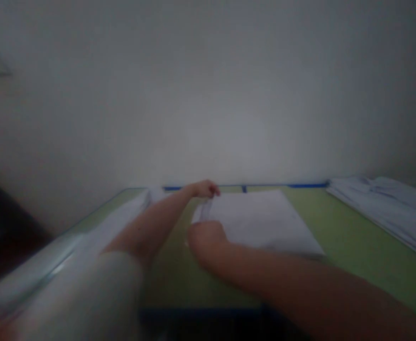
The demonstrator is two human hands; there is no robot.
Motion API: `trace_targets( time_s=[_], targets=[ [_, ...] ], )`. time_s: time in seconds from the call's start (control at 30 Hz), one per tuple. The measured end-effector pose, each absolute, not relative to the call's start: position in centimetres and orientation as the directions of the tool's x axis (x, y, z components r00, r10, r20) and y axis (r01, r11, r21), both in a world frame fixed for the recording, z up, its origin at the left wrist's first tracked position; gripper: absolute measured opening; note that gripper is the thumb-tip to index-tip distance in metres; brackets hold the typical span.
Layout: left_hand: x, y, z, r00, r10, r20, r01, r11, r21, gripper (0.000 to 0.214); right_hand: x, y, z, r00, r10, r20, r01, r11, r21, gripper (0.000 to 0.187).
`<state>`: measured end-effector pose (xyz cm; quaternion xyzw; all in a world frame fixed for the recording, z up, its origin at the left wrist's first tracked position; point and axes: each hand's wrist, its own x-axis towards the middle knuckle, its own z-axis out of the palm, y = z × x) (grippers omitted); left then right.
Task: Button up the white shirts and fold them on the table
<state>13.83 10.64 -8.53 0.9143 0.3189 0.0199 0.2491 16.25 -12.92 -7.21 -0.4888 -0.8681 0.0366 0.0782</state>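
Note:
A white rectangular piece, which looks like folded cloth (pixel 264 218), lies flat on the green table (pixel 179 284). At its far left corner is my left hand (pixel 207 188), fingers curled and pinching the edge. My right hand (pixel 206 237) is closed at the near left corner, with its fingertips hidden behind the back of the hand. Between the two hands a narrow strip along the cloth's left edge shows a crease. The picture is dim and blurred, so the fine detail of both grips is unclear.
A pile of white folded cloth (pixel 388 208) lies at the table's right. More white material (pixel 122 218) lies along the left side, partly behind my left arm, beside a clear, shiny plastic-like sheet (pixel 48 265). A pale wall (pixel 229 94) stands behind the blue-edged table.

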Motion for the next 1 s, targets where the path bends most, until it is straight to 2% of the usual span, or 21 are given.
trace_targets(
  time_s=[0.07, 0.2, 0.3, 0.37, 0.47, 0.53, 0.63, 0.7, 0.77, 0.83, 0.87, 0.9, 0.93, 0.97, 1.0],
  targets=[
    [12.9, 10.2, -10.4, 0.774, 0.623, -0.111, 0.592, -0.652, 0.474, 0.035, 15.9, -15.1, -8.7, -0.431, 0.902, 0.033, 0.901, 0.432, -0.047, 0.032],
    [13.0, 9.7, -11.7, 0.725, 0.684, -0.081, 0.628, -0.609, 0.485, 0.039, 18.0, -19.1, -10.2, -0.574, 0.783, 0.238, 0.817, 0.566, 0.108, 0.043],
    [13.9, 8.9, -11.8, 0.709, 0.701, -0.076, 0.649, -0.607, 0.458, 0.042, 21.3, -20.2, -11.1, -0.549, 0.780, 0.302, 0.836, 0.522, 0.172, 0.040],
    [14.2, 8.2, -11.7, 0.701, 0.709, -0.077, 0.665, -0.611, 0.429, 0.043, 23.9, -20.2, -12.0, -0.533, 0.805, 0.260, 0.846, 0.501, 0.182, 0.032],
    [14.0, 7.2, -11.2, 0.685, 0.720, -0.114, 0.696, -0.598, 0.398, 0.040, 28.2, -20.0, -13.1, -0.581, 0.798, 0.157, 0.812, 0.557, 0.172, 0.014],
    [13.2, 6.0, -10.9, 0.671, 0.721, -0.173, 0.718, -0.574, 0.393, 0.037, 31.5, -20.2, -13.3, -0.619, 0.774, 0.133, 0.784, 0.598, 0.167, 0.012],
    [11.3, 2.7, -10.4, 0.657, 0.699, -0.284, 0.743, -0.535, 0.402, 0.031, 36.8, -21.9, -13.3, -0.599, 0.788, 0.141, 0.801, 0.591, 0.097, 0.019],
    [9.9, -0.2, -10.1, 0.674, 0.629, -0.388, 0.735, -0.518, 0.437, 0.023, 40.1, -23.7, -13.2, -0.544, 0.828, 0.139, 0.834, 0.551, -0.018, 0.025],
    [8.9, -2.7, -9.6, 0.697, 0.437, -0.569, 0.713, -0.502, 0.489, 0.018, 42.8, -25.4, -13.3, -0.492, 0.861, 0.128, 0.847, 0.507, -0.160, 0.032],
    [8.7, -3.9, -8.6, 0.622, 0.240, -0.745, 0.735, -0.508, 0.449, 0.023, 44.9, -26.0, -13.4, -0.437, 0.890, 0.128, 0.849, 0.455, -0.268, 0.039],
    [9.1, -3.9, -8.0, 0.564, 0.202, -0.801, 0.753, -0.523, 0.398, 0.027, 45.7, -25.8, -13.4, -0.379, 0.914, 0.148, 0.863, 0.406, -0.300, 0.039],
    [9.8, -3.6, -7.4, 0.527, 0.223, -0.820, 0.765, -0.544, 0.344, 0.029, 46.3, -25.1, -13.3, -0.292, 0.939, 0.181, 0.885, 0.337, -0.321, 0.038],
    [10.9, -3.0, -6.9, 0.546, 0.311, -0.778, 0.761, -0.573, 0.305, 0.031, 46.7, -23.9, -13.1, -0.176, 0.961, 0.214, 0.911, 0.241, -0.334, 0.037],
    [12.4, -2.3, -6.6, 0.603, 0.431, -0.671, 0.744, -0.608, 0.278, 0.032, 47.0, -22.5, -13.0, -0.049, 0.969, 0.242, 0.930, 0.132, -0.342, 0.038],
    [14.1, -1.6, -6.5, 0.681, 0.546, -0.488, 0.710, -0.656, 0.258, 0.032, 47.1, -20.7, -12.9, 0.065, 0.965, 0.255, 0.937, 0.029, -0.348, 0.041]
  ],
)
